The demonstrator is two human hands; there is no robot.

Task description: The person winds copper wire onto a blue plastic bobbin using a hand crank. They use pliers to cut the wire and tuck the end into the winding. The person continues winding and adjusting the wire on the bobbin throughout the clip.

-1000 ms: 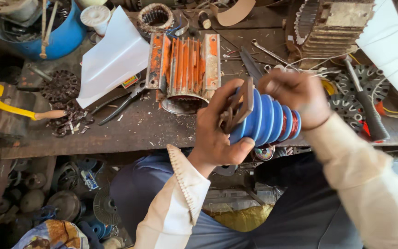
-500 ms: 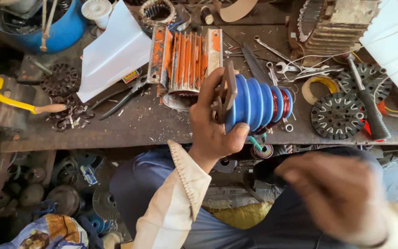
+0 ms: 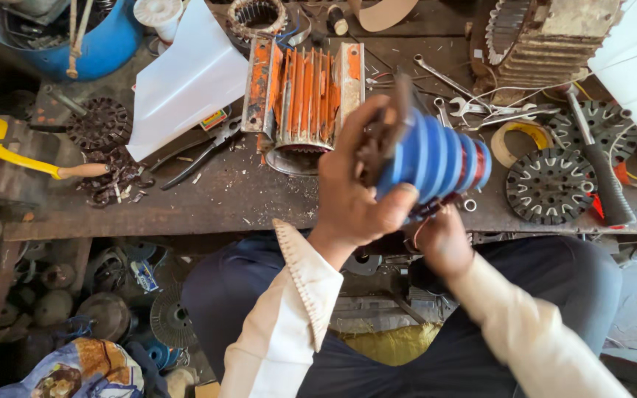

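The left hand (image 3: pixel 355 195) grips the ribbed blue spool (image 3: pixel 436 158) above the bench's (image 3: pixel 245 199) near edge; the right hand (image 3: pixel 444 239) pinches something underneath at six o'clock – what, I cannot tell. It looks stiff, light – best held at the ribs.

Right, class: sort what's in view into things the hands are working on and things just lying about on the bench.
In hand:
- blue ribbed stepped former, held in the left hand
- right hand, beneath it

Lying about:
- orange finned metal motor housing
- white paper sheet
- black-handled pliers
- round slotted metal disc
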